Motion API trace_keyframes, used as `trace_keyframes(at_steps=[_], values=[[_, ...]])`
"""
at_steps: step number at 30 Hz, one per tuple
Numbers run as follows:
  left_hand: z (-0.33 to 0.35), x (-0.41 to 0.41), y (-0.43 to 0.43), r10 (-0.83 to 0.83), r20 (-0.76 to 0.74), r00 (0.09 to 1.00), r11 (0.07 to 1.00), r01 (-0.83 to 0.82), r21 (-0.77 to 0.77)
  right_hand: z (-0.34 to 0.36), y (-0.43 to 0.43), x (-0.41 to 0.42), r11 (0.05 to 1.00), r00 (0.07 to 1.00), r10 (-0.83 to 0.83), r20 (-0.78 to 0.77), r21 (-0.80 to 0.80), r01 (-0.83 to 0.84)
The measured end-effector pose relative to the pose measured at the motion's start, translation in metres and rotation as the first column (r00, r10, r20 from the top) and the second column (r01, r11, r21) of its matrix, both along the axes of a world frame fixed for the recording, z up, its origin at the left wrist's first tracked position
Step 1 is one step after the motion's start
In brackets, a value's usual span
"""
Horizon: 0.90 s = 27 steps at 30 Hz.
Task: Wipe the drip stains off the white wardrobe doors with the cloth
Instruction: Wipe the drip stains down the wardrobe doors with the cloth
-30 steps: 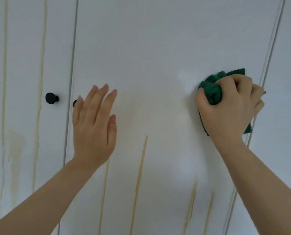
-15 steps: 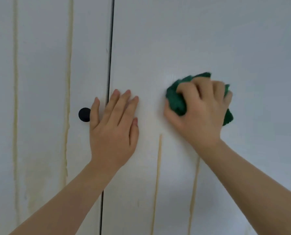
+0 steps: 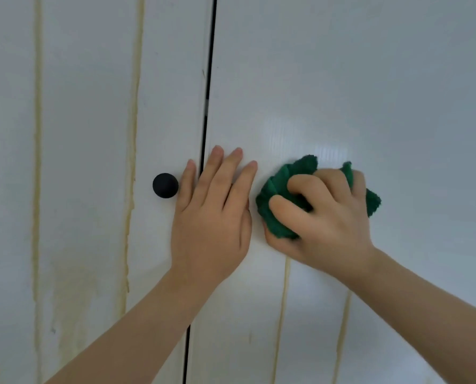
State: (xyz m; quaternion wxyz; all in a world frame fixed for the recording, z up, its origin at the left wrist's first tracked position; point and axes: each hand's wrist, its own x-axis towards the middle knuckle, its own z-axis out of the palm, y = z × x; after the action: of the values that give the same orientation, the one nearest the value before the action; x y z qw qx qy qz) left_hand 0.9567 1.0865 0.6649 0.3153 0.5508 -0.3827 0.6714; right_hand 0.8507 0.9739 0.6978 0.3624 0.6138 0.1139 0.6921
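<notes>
Two white wardrobe doors fill the view, split by a dark vertical gap (image 3: 207, 79) just left of centre.

On the door right of the gap (image 3: 356, 79), two thin yellowish drip stains run straight up and down. The nearer stain (image 3: 283, 314) starts right under the heel of the right hand (image 3: 328, 217) and drops to the bottom edge of the frame. The second stain (image 3: 342, 342) runs parallel further right, emerging from under the right wrist. Both lie directly below the right hand, so it is the nearer hand, and a stroke along their length would likely go downward.

The right hand sits at centre right of the frame, fingers and thumb curled tightly around a bunched green cloth (image 3: 271, 187), pressing it against the door. The surface above the cloth looks glossy and free of stains.

The left hand (image 3: 212, 217) lies at centre frame, fingers straight and together, palm flat on the doors and spanning the gap, holding nothing. Its little finger rests just beside a round black knob (image 3: 165, 185).

On the door left of the gap (image 3: 92, 92), two long vertical streaks, one (image 3: 135, 120) left of the knob and one (image 3: 37, 162) at far left, are not yet wiped.
</notes>
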Motion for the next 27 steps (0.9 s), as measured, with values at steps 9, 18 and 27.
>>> trace_keyframes(at_steps=[9, 18, 27], values=[[-0.003, 0.007, 0.010, -0.030, 0.025, 0.999, 0.995, 0.028, 0.100, 0.052, -0.007, -0.006, 0.968, 0.988, -0.007, 0.154, 0.248, -0.032], [-0.005, 0.004, 0.007, -0.081, 0.022, 0.996, 0.995, 0.080, 0.056, 0.061, -0.031, -0.034, 0.995, 0.997, -0.069, -0.023, 0.076, 0.070], [-0.005, 0.007, 0.009, -0.087, 0.022, 0.996, 0.994, 0.085, 0.063, 0.016, -0.026, -0.032, 0.952, 0.936, -0.133, -0.327, -0.305, 0.028]])
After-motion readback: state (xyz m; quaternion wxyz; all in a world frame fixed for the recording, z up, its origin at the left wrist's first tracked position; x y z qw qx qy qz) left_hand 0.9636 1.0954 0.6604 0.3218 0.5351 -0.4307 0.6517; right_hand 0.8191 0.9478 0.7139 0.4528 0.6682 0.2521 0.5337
